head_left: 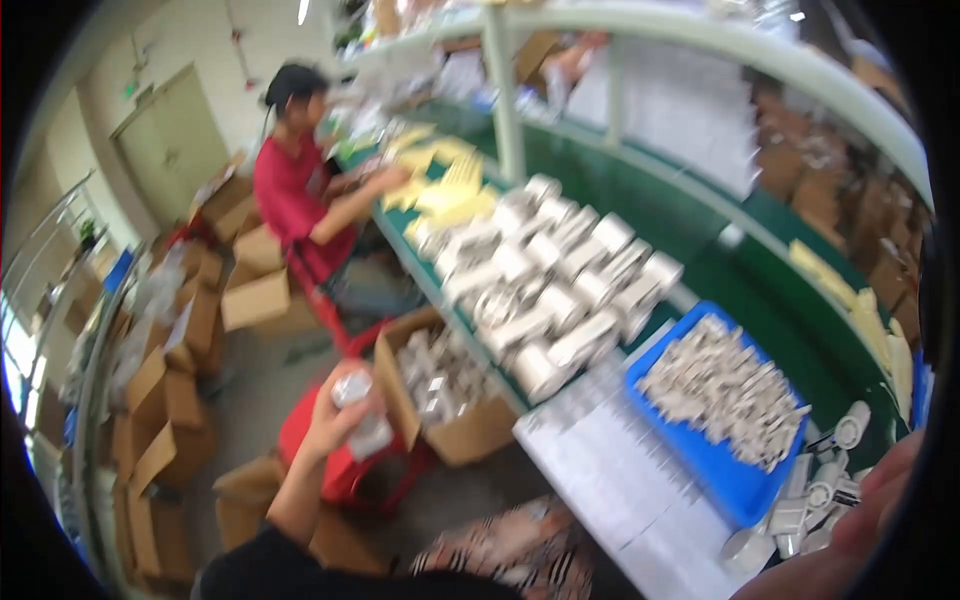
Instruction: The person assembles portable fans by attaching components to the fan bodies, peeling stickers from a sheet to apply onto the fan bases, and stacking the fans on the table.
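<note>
Right hand [850, 560]: blurred and cut off by the view's rim; from my end I cannot tell whether it grips anything.
Loose parts [810, 500]: heaped beside that hand, probably for a short reach.
Left hand [335, 420]: its fingers close around the packet, out past the surface's edge.
Packet [369, 433]: clear and shiny, in the left hand near the carton; I read the one-handed hold as enough for something light.
Carton [470, 440]: open beside the surface [740, 270], with shiny packs inside, presumably low so they drop in easily.
White sheet [640, 510]: flat along the near edge.
Blue tray [700, 480]: its rim likely keeps the small pieces [720, 390] from scattering.
White parts [560, 300]: piled beyond the tray, perhaps to save room.
Yellow sheets [450, 195]: spread before the co-worker [300, 180], I judge for easy picking.
</note>
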Demonstrator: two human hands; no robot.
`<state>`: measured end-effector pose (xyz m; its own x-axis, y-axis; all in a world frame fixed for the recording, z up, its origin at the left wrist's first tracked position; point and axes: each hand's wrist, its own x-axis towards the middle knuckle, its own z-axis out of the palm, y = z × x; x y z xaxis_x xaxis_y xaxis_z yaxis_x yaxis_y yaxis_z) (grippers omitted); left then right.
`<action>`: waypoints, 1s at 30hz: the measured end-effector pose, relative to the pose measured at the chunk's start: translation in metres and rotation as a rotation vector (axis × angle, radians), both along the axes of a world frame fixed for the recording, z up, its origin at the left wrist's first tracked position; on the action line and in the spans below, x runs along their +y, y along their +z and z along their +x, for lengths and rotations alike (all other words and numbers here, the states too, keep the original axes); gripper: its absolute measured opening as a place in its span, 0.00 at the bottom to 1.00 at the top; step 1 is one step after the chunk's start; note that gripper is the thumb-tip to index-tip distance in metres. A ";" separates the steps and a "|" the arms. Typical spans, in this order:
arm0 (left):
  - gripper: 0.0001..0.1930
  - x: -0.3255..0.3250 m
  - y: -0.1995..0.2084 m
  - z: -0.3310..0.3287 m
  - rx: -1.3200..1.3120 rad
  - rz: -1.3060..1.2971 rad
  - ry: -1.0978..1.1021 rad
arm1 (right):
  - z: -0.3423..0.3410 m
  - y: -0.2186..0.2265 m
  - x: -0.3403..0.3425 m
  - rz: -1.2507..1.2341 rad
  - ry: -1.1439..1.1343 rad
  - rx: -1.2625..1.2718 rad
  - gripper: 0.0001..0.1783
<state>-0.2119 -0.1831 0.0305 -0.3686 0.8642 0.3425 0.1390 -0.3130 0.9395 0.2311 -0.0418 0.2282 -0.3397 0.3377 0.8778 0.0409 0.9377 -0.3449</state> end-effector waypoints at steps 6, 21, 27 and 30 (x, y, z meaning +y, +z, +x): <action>0.23 -0.062 -0.010 -0.018 0.122 0.030 0.216 | 0.070 0.029 -0.052 0.214 -0.403 0.039 0.28; 0.21 -0.008 0.026 -0.017 0.081 0.039 0.174 | 0.024 0.068 -0.025 -0.162 -0.008 -0.674 0.26; 0.18 0.018 0.014 0.000 0.037 0.031 0.170 | -0.030 -0.046 -0.010 -0.037 -0.167 -0.160 0.17; 0.18 0.004 0.015 -0.006 -0.018 0.031 0.153 | -0.034 -0.096 -0.007 -0.286 -0.167 -0.606 0.15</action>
<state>-0.2174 -0.1792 0.0460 -0.5013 0.7868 0.3600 0.1707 -0.3179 0.9326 0.1970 -0.0492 0.1321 -0.6661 0.6178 0.4179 0.4403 0.7780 -0.4481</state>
